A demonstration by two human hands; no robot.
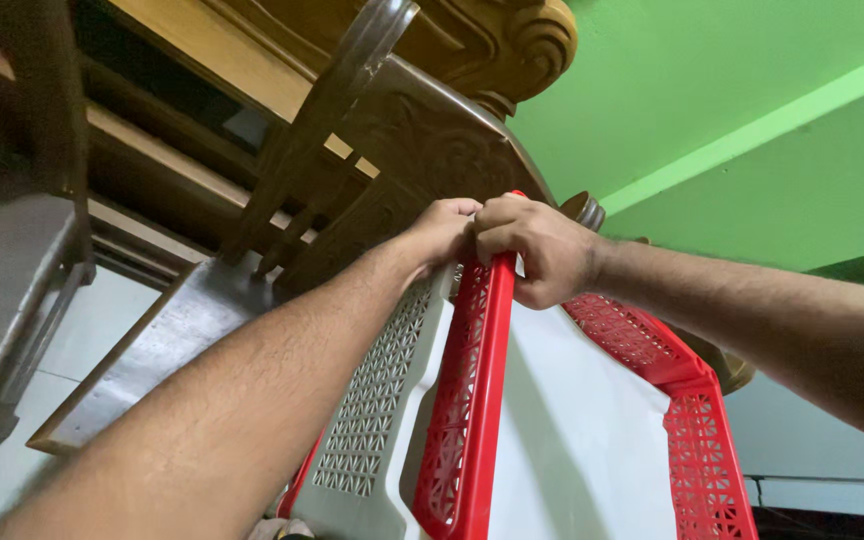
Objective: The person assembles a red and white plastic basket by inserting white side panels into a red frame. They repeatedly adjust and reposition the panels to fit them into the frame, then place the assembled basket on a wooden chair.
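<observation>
Left hand (pixel 442 232) and right hand (pixel 537 250) touching at 12 o'clock, fingers of both clamped on top edge of red perforated panel (pixel 462 400), grey panel (pixel 377 400) just left of it, carved wooden chair (pixel 422 140) behind, green wall (pixel 732 90) at 2 o'clock.

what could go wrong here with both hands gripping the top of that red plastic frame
1. The left hand and right hand crowd one spot on the red lattice frame; thin plastic might flex or crack.
2. The knuckles sit close to the carved wooden chair and could scrape it.
</observation>
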